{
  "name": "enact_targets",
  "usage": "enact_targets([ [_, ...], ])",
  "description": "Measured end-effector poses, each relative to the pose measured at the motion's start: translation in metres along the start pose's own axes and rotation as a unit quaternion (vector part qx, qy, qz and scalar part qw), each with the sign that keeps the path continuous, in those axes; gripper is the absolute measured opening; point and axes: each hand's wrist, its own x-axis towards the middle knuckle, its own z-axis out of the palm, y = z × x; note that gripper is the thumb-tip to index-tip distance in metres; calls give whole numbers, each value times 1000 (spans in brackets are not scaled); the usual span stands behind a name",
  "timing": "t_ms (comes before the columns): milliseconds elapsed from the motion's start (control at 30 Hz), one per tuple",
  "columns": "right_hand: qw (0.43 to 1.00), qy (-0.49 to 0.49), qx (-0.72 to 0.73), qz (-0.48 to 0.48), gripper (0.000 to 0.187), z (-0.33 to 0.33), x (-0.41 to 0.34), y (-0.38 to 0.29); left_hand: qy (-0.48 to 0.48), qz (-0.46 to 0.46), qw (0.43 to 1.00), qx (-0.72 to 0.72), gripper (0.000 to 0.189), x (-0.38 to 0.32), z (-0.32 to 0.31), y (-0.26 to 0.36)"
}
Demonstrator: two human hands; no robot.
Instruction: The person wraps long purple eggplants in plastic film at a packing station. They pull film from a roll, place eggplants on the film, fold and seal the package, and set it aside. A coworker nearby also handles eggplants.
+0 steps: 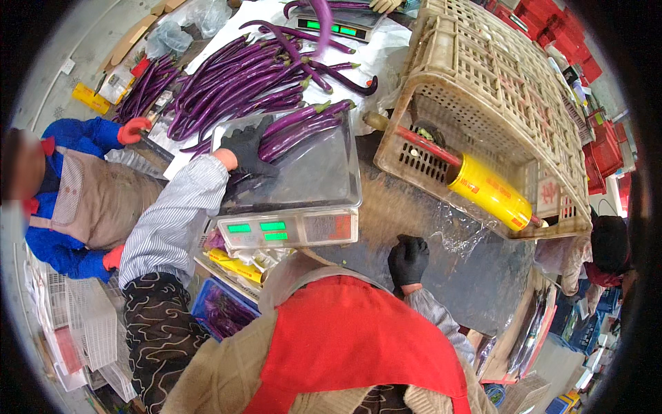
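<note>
My left hand [248, 147], in a black glove, rests on several purple eggplants [302, 135] lying on the metal pan of a digital scale [315, 181]; whether its fingers grip one is hidden. Green digits glow on the scale's front panel [287, 227]. Black-gloved too, my right hand [409, 260] is on the dark tabletop right of the scale, fingers curled, with nothing visible in it. Beyond the pan, a large heap of long eggplants [232, 77] covers white sheeting.
Plastic crates [486, 88] stand at the right, with a yellow roll of film [489, 191] on a rod across one. A co-worker in blue sleeves [77, 134] is at the left. A second scale [336, 26] stands at the far side. A blue crate [222, 310] sits below the table edge.
</note>
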Motion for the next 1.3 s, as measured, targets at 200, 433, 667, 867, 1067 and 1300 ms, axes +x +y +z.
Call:
enact_targets([
  [200,1000,-5,15,-27,16,0,1,-1,12,49,989,-138,117,-16,-73,-21],
  [433,998,-18,15,-56,15,3,2,5,228,24,956,-181,68,-71,-125,-25],
  [667,998,-22,18,-59,15,7,-1,11,235,-57,940,-240,83,-97,-116,-35],
  [867,997,-27,39,-60,15,6,-1,10,237,-48,937,-251,79,-119,-113,-34],
  [1067,997,7,46,-66,17,2,1,3,196,-45,940,-275,76,-116,-102,-24],
  [1300,998,-13,12,-65,16,-1,4,1,149,-14,973,-173,77,-82,-100,-9],
])
